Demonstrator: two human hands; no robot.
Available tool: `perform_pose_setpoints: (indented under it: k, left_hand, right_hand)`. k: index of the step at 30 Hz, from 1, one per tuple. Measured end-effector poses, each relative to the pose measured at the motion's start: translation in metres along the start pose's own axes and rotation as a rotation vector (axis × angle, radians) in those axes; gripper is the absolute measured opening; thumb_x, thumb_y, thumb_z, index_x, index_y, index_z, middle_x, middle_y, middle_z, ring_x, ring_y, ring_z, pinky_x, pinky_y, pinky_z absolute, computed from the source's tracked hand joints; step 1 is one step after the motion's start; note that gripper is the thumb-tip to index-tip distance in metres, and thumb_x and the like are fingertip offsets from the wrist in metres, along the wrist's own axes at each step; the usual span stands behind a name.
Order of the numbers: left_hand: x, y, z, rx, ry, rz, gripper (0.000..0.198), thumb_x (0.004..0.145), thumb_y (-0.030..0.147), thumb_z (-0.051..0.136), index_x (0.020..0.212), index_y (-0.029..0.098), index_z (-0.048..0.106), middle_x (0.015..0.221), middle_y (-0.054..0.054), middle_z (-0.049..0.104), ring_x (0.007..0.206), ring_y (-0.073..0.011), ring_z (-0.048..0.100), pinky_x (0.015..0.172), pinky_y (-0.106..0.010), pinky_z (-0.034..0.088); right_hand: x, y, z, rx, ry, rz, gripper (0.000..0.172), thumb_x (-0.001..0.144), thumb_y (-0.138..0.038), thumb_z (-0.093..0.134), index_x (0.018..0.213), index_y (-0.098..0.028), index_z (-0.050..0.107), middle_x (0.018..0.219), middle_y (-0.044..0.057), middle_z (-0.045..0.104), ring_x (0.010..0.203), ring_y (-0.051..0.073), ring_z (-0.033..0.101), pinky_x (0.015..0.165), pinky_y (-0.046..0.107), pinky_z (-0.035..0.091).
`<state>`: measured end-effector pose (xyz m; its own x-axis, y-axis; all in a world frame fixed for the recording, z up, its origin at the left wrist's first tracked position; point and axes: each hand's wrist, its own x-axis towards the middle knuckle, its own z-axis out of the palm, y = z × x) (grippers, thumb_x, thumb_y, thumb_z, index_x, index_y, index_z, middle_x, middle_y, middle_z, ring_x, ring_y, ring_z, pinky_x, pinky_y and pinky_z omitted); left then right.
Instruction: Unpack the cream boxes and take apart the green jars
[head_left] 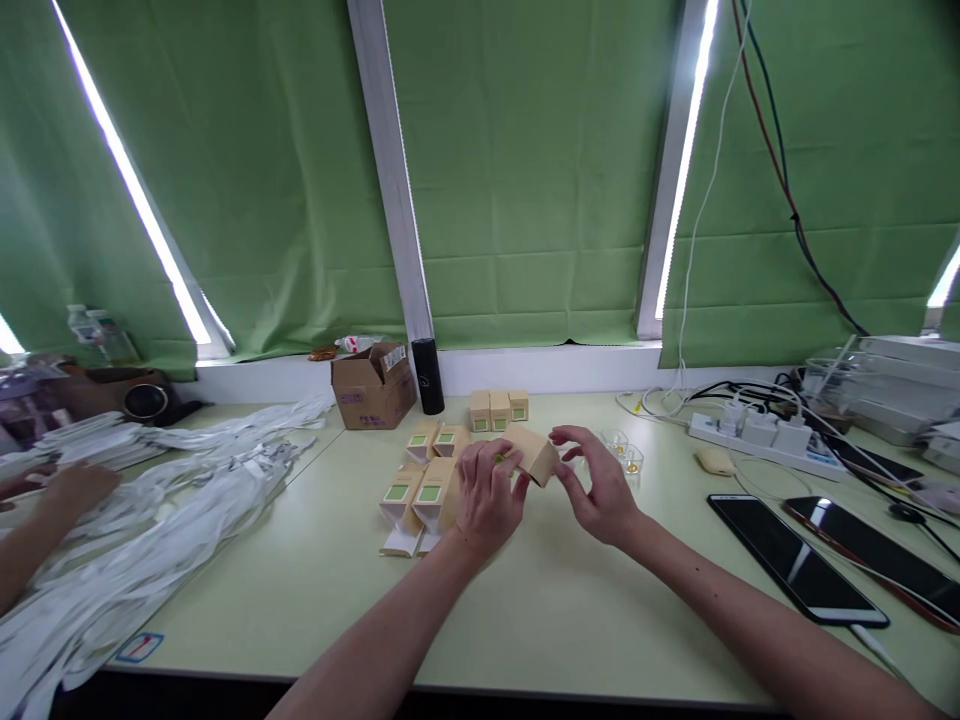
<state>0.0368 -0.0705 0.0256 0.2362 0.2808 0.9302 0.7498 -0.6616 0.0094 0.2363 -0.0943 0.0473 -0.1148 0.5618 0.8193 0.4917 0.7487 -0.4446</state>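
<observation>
A small kraft cardboard box (pixel 529 452) is held tilted above the table between both hands. My left hand (pixel 486 495) wraps its fingers round the near left side of the box. At the opposite end, my right hand (pixel 598 488) pinches the box's edge between thumb and fingers. Left of my left hand lie several similar boxes (pixel 400 492) with green label windows, the nearest with their white flaps open. Three closed boxes (pixel 499 410) stand together farther back. Behind my right hand sit clear containers (pixel 632 460) with gold-coloured centres.
White straps (pixel 217 500) cover the left side, where another person's hands (pixel 79 490) are. An open carton (pixel 373 388) and a black cylinder (pixel 427 376) stand at the back. On the right are a phone (pixel 795 555), a power strip (pixel 765 445) and cables.
</observation>
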Motion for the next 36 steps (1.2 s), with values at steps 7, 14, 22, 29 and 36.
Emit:
perform_pose_setpoints:
  k: [7,14,22,29,36]
  left_hand:
    - [0.004,-0.003,0.0,-0.012,-0.059,-0.02,0.036,0.09,0.013,0.066,0.12,0.025,0.051,0.117,-0.012,0.06,0.115,-0.0278,0.062,0.1,-0.047,0.053]
    - [0.002,-0.004,0.007,0.005,-0.093,0.068,0.04,0.083,0.01,0.067,0.118,0.021,0.051,0.109,-0.01,0.059,0.104,-0.027,0.062,0.082,-0.04,0.059]
    - [-0.001,-0.002,0.008,-0.047,-0.239,0.06,0.039,0.079,0.007,0.065,0.114,0.02,0.051,0.113,-0.01,0.058,0.109,-0.0273,0.06,0.086,-0.041,0.06]
    - [-0.001,-0.001,0.009,-0.103,-0.348,0.032,0.042,0.08,0.004,0.063,0.117,0.02,0.05,0.121,-0.011,0.059,0.116,-0.0284,0.057,0.089,-0.041,0.059]
    - [-0.002,-0.002,0.011,-0.184,-0.386,-0.004,0.044,0.088,0.009,0.063,0.127,0.021,0.048,0.127,-0.012,0.058,0.123,-0.0279,0.056,0.099,-0.046,0.056]
  right_hand:
    - [0.0,-0.005,0.017,-0.08,-0.047,-0.089,0.049,0.101,-0.023,0.048,0.149,-0.028,0.037,0.138,0.015,0.059,0.121,0.032,0.063,0.088,0.049,0.063]
    - [-0.013,0.004,0.023,-0.072,-0.071,-0.059,0.052,0.101,-0.019,0.046,0.151,-0.025,0.032,0.139,0.018,0.055,0.122,0.032,0.062,0.095,0.052,0.062]
    - [-0.021,0.011,0.025,-0.106,-0.105,0.001,0.063,0.095,-0.014,0.049,0.153,-0.023,0.028,0.137,0.018,0.056,0.118,0.031,0.064,0.097,0.052,0.061]
    - [-0.023,0.011,0.026,-0.145,-0.118,0.05,0.063,0.091,-0.011,0.049,0.15,-0.02,0.028,0.133,0.018,0.057,0.115,0.029,0.067,0.096,0.05,0.061]
    - [-0.021,0.011,0.027,-0.141,-0.12,0.126,0.058,0.091,-0.015,0.051,0.145,-0.021,0.03,0.125,0.015,0.062,0.103,0.027,0.07,0.086,0.045,0.062]
